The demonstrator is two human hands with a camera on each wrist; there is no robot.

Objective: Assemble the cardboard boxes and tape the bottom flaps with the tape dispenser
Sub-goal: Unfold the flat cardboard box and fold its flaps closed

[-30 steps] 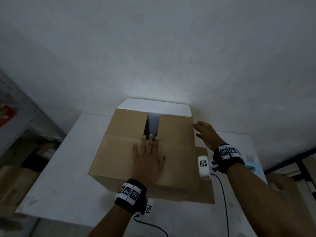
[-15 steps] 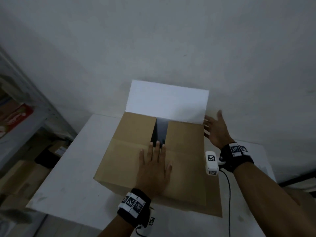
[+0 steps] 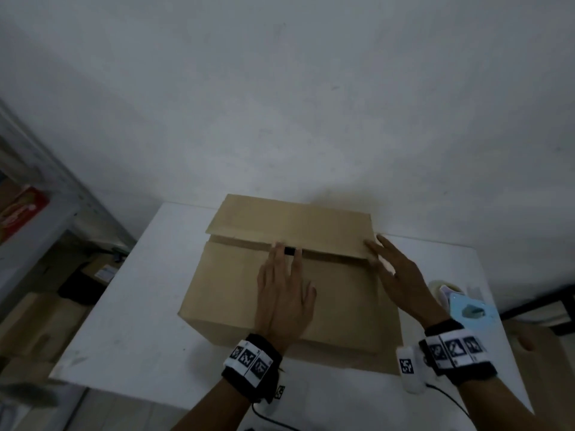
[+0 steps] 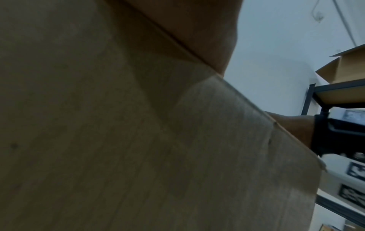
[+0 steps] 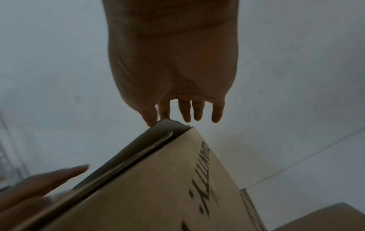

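The left hand [image 3: 284, 301] is lying flat, fingers straight, pressing on the near flap of the cardboard box [image 3: 236, 284], fingertips at the seam. The right hand [image 3: 401, 276] is spreading wide at the box's right end, fingers straight, touching the edge of the far flap [image 3: 289, 220]. The box is sitting mid-way on the white table [image 3: 130, 321]. The tape dispenser [image 3: 466, 306] is lying just right of the box.

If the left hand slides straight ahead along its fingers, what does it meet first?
The left hand lies flat on the near flap; its fingertips already reach the seam, so it would likely meet the far flap edge first.
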